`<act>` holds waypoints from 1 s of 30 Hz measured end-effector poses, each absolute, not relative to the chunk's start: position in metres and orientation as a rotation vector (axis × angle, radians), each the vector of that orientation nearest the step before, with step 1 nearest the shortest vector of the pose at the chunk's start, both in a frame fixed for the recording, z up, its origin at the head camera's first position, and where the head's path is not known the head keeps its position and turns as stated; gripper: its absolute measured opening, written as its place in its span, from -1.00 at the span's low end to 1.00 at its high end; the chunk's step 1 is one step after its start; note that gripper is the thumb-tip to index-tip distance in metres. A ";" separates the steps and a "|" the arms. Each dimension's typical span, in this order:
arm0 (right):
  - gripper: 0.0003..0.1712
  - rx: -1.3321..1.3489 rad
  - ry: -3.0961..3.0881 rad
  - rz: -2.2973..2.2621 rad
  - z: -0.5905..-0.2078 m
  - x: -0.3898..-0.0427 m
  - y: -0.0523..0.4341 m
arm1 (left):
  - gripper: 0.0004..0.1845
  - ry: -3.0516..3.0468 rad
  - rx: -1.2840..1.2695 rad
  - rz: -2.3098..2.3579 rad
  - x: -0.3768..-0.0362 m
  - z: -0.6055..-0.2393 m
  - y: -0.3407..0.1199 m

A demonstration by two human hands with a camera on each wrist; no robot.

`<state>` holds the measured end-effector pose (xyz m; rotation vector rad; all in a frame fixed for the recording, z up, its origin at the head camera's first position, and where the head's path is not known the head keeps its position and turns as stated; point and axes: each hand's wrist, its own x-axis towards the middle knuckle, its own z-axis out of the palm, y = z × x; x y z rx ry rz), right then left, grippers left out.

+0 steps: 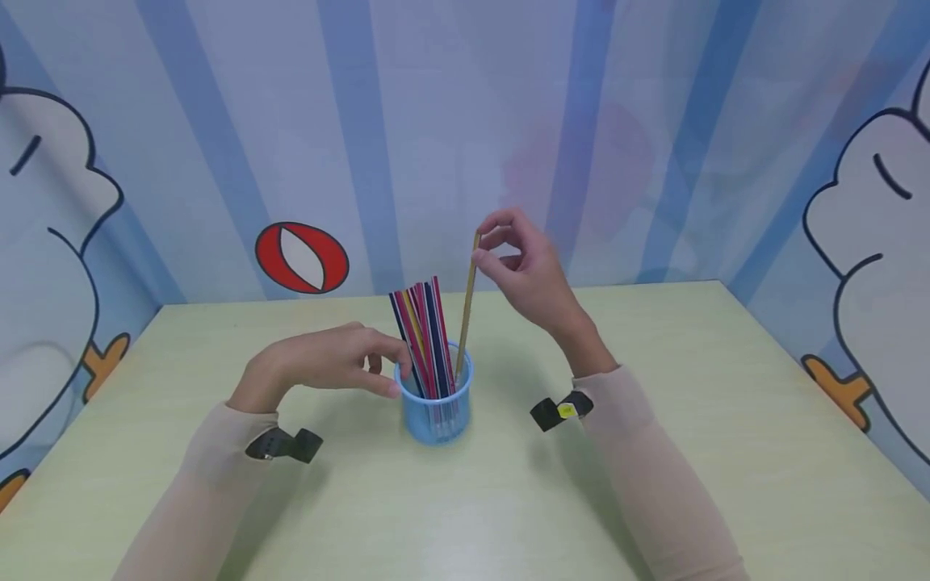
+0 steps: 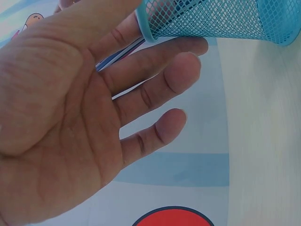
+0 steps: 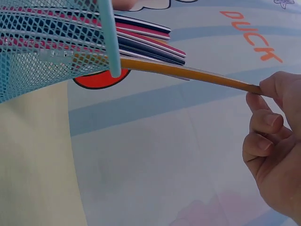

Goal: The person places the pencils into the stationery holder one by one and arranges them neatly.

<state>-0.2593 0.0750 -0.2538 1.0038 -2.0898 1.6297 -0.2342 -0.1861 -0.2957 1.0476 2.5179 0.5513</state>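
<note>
A light blue mesh pen cup (image 1: 436, 420) stands upright on the table, holding several slim striped sticks (image 1: 429, 339) in dark blue, pink and white that lean left. My left hand (image 1: 334, 359) is at the cup's left rim, pinching it between thumb and index finger; the other fingers extend loosely beside the cup in the left wrist view. High on the right, my right hand (image 1: 526, 270) pinches the top end of a slim yellow stick (image 1: 468, 307) between thumb and fingertips. That stick's lower, clear end (image 3: 56, 56) is still inside the cup, showing through the mesh.
The pale wooden table (image 1: 654, 452) extends around the cup. Behind it rises a blue-striped wall panel (image 1: 450, 121) with a printed red ball (image 1: 301, 258). White cartoon figures are printed on the left and right panels.
</note>
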 end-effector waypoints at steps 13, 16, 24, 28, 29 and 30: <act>-0.78 1.041 -2.402 1.202 -0.293 -0.281 0.049 | -0.75 2.504 1.062 0.579 -0.236 -0.298 -0.187; -0.73 1.039 -2.463 1.162 -0.294 -0.281 0.047 | -0.74 2.500 1.056 0.589 -0.235 -0.298 -0.188; -0.62 1.133 -2.565 1.129 -0.291 -0.280 0.049 | -0.76 2.520 1.035 0.594 -0.233 -0.299 -0.192; -0.64 1.140 -2.545 1.132 -0.287 -0.284 0.057 | -0.75 2.547 1.048 0.581 -0.232 -0.298 -0.195; -0.65 1.132 -2.539 1.143 -0.287 -0.285 0.059 | -0.74 2.551 1.050 0.580 -0.233 -0.298 -0.196; -0.65 1.120 -2.539 1.148 -0.286 -0.286 0.063 | -0.73 2.552 1.057 0.590 -0.233 -0.298 -0.196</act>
